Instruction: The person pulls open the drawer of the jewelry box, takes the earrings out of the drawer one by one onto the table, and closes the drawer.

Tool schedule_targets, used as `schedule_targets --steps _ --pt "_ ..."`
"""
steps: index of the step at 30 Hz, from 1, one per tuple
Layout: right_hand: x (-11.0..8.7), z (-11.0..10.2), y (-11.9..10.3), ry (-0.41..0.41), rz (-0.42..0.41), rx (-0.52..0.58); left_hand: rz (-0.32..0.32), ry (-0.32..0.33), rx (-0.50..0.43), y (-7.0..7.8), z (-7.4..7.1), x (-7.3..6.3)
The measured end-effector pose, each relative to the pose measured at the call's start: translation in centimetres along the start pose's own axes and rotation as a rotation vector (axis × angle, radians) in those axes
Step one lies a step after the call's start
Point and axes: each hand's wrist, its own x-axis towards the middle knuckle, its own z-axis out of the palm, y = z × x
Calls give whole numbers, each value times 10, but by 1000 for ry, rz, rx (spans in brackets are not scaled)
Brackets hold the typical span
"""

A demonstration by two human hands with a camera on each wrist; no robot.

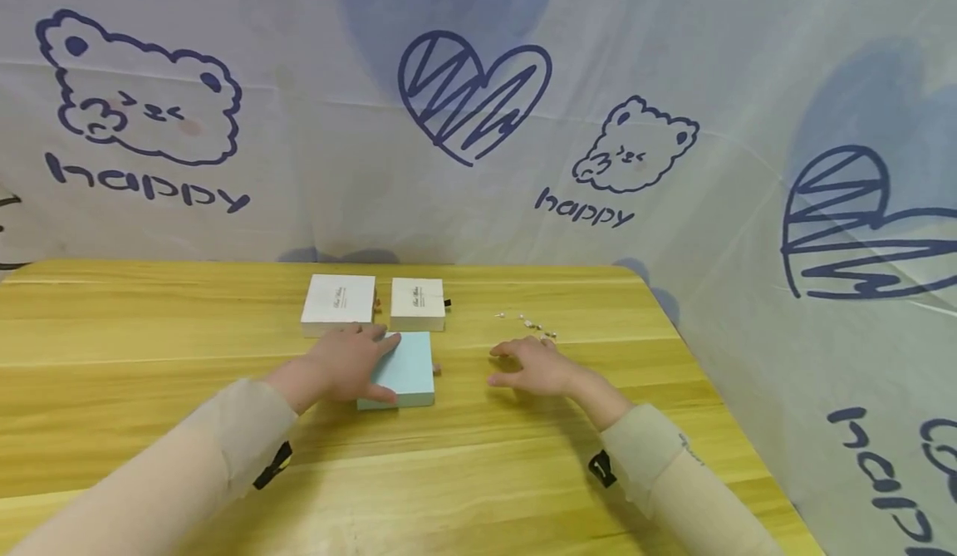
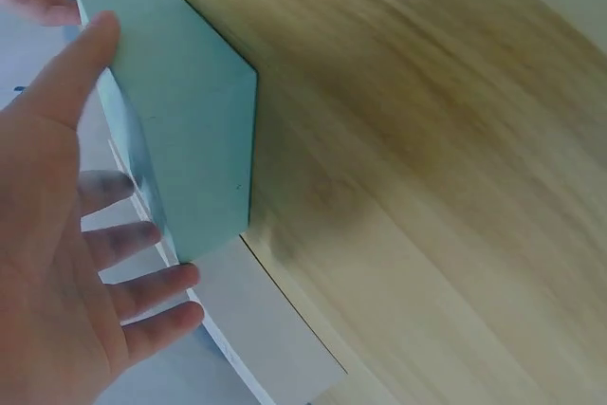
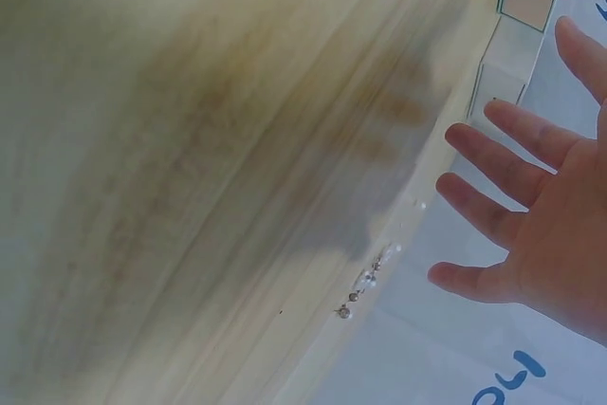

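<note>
A light blue box (image 1: 407,369) with a small tab at its right side lies on the table. My left hand (image 1: 350,363) reaches over its left part, fingers spread; in the left wrist view the thumb (image 2: 81,68) lies along an edge of the blue box (image 2: 180,111). To the right, my right hand (image 1: 540,366) hovers over the wood with fingers apart and nothing in them. Just beyond it several small pieces of jewellery (image 1: 529,324), pearl-like and shiny, lie scattered. The right wrist view shows the jewellery (image 3: 365,280) below the spread fingers (image 3: 493,163).
Behind the blue box stand a larger white box (image 1: 340,298) and a smaller cream box (image 1: 417,302) with a black tab, both with printed lids. A printed cloth (image 1: 478,207) hangs along the back and right edges of the wooden table (image 1: 463,481).
</note>
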Motion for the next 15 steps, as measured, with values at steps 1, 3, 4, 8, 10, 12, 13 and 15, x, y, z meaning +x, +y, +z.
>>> schedule_targets --steps 1,3,4,8,10,12,13,15 --pt "0 0 0 1 1 1 -1 10 -7 -1 1 -1" --pt "1 0 -1 2 3 0 -4 33 -20 -4 1 -6" --pt "1 -1 -1 2 4 -1 -4 44 -28 -6 1 -8" --pt "2 -1 -2 4 5 -3 -3 76 -54 -13 -2 -20" --pt "2 0 -3 6 5 -3 1 80 -60 -17 -2 -24" --pt "3 1 -5 11 4 0 2 78 -77 -20 1 -28" --pt "4 1 -7 14 4 0 1 73 -91 -22 2 -28" --pt "6 3 -11 22 6 7 1 64 -119 -24 6 -29"
